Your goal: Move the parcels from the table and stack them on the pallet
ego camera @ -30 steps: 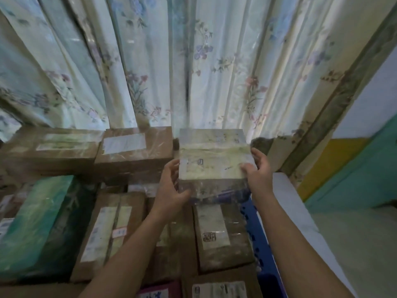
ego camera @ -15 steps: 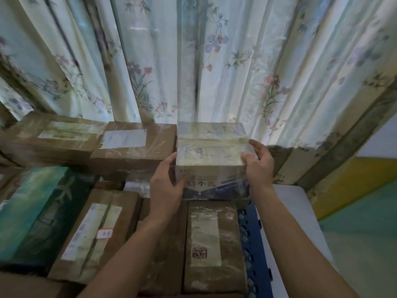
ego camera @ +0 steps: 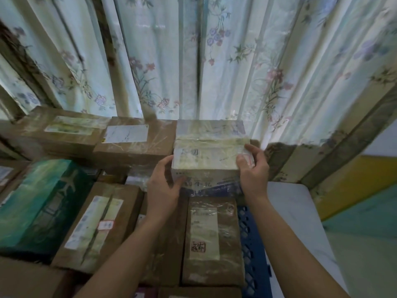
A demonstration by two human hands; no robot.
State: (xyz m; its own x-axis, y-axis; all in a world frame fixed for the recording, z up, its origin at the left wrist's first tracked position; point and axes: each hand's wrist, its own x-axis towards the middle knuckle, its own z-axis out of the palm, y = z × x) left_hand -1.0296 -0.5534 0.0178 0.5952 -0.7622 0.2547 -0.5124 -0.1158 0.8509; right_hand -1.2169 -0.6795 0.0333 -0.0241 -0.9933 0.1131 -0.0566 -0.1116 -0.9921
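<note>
The floral curtain (ego camera: 214, 61) fills the back of the room and its hem drops behind the stack, so whatever stands behind it is hidden. The blue pallet (ego camera: 250, 244) shows only as a lattice strip at the right; the rest lies buried under brown parcels, several cut off at the left and bottom edges. A green-printed box (ego camera: 36, 203) lies at the left, its artwork too blurred to read. The long brown parcel (ego camera: 211, 241) nearest the pallet strip points away from the person; its label carries a red square seal, the print too soft to read.

The pale taped parcel (ego camera: 209, 151) sits on the far row of the stack against the curtain, right of another brown parcel (ego camera: 133, 140), its long axis running away from the viewer. Blue characters on its near face are partly covered and unreadable. The left hand (ego camera: 164, 188) grips its near left corner with curled fingers; the right hand (ego camera: 253, 168) clasps its right edge, thumb on top.
</note>
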